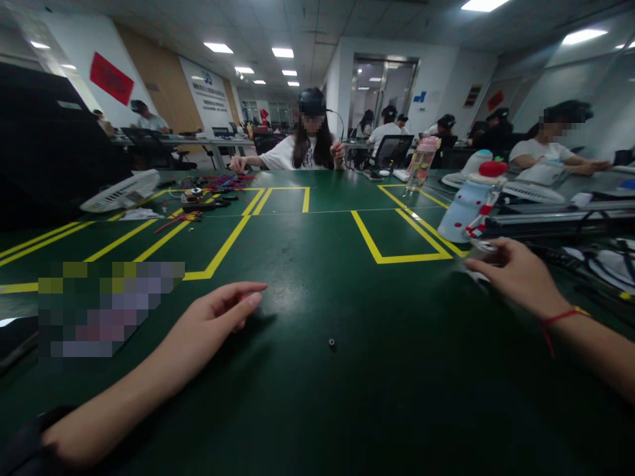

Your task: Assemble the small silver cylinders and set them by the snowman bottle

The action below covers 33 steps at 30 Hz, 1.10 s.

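A small dark cylindrical piece with a light centre [332,342] lay on the green surface [317,410], between the two hands and well apart from both. The left hand [211,317] was above the surface, its thumb and index finger a little spread. The right hand [516,272] was pinching a blurred, pale, see-through object [480,250]; what it was, I could not tell. Just beyond it stood a blue snowman-shaped bottle [462,210]. Farther, across the surface, sat a person in a white shirt [282,153].
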Available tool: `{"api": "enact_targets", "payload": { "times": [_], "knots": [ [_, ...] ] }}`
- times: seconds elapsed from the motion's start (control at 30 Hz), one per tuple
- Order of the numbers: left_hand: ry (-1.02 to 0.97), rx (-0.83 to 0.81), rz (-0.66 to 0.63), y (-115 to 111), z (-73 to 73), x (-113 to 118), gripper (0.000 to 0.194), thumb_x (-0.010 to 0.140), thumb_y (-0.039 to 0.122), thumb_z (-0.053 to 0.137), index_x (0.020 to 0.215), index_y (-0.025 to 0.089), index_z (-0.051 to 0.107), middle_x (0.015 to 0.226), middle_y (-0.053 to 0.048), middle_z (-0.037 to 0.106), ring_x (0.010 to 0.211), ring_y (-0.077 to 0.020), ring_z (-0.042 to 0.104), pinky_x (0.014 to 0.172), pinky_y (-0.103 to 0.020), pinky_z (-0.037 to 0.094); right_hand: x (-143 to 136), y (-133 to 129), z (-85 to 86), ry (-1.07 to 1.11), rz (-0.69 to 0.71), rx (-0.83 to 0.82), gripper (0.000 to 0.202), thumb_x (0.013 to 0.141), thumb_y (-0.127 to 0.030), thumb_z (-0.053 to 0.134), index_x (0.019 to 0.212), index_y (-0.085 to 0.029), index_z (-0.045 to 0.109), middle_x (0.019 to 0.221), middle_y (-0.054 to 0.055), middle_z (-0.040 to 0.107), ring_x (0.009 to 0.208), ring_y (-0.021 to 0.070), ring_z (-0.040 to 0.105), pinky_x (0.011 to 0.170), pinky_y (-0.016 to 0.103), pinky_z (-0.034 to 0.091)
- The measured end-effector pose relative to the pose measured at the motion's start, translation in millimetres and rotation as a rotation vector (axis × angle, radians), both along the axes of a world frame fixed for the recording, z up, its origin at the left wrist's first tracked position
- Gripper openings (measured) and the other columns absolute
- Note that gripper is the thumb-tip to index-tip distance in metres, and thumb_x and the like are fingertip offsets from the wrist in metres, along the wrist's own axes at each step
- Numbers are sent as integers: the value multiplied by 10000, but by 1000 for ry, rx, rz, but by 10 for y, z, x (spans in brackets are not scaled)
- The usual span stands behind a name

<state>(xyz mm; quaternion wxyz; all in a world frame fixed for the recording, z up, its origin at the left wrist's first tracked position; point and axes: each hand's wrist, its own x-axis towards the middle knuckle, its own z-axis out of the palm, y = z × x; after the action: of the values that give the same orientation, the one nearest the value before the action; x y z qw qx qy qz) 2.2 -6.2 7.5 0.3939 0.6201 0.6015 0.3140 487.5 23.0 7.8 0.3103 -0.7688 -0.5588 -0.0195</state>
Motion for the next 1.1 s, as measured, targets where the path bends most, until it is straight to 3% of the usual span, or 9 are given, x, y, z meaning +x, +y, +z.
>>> {"api": "enact_targets", "payload": {
  "times": [0.13,0.23,0.33,0.47,0.6,0.73,0.87,0.97,1.1],
  "knots": [
    [-151,-17,62,47,-114,-46,411,833,496,604,1187,288,612,795,20,564,648,-126,481,573,-232,398,401,-18,-44,-18,-116,-40,570,681,-514,650,1112,-150,565,1027,171,632,918,306,605,765,445,462],
    [-136,-16,83,48,-115,0,410,819,492,621,1169,279,625,769,22,565,647,-126,477,580,-232,404,97,-103,-19,-214,-137,117,729,681,-575,641,1261,-160,489,1269,204,513,1190,388,453,933,546,364],
    [-99,-10,99,28,-81,41,406,808,494,625,1148,271,636,767,19,580,651,-134,486,583,-238,412,-623,-244,1,-319,235,199,585,766,-544,595,1240,-208,525,1283,130,512,1225,315,423,1018,510,304],
    [-43,36,96,0,-65,69,404,813,485,611,1144,254,631,771,6,593,661,-157,507,581,-255,416,-1669,-471,-41,-92,853,-104,503,758,-573,613,1173,-288,610,1232,62,554,1136,249,465,942,442,360],
    [-29,63,86,-7,-85,61,403,817,485,603,1150,259,614,740,23,573,642,-158,504,574,-250,413,-2087,-499,-38,-35,1019,-153,241,810,-482,605,903,-284,705,1047,23,633,1023,201,502,900,410,346],
    [-46,52,76,-3,-97,59,402,828,490,595,1157,259,596,742,34,550,646,-145,490,575,-237,401,-1642,-327,120,-11,827,-61,233,878,-407,520,907,-231,670,950,29,652,883,153,561,823,334,407],
    [-59,46,74,-9,-100,78,388,836,482,594,1154,261,588,735,44,518,656,-139,479,580,-232,387,-642,-122,283,-273,296,166,274,853,-410,514,898,-187,667,977,72,660,905,192,580,800,322,412],
    [-62,42,71,-15,-107,84,374,837,477,594,1145,264,592,728,47,512,650,-139,477,578,-232,385,78,-21,317,-453,-70,18,327,821,-459,511,944,-214,688,970,86,671,890,244,578,741,346,383],
    [-54,29,73,-13,-125,62,374,840,485,587,1156,284,590,758,39,541,670,-149,497,594,-239,402,531,19,316,-325,-164,-227,404,787,-535,524,998,-233,690,909,86,676,808,227,571,695,325,372]
  ]
}}
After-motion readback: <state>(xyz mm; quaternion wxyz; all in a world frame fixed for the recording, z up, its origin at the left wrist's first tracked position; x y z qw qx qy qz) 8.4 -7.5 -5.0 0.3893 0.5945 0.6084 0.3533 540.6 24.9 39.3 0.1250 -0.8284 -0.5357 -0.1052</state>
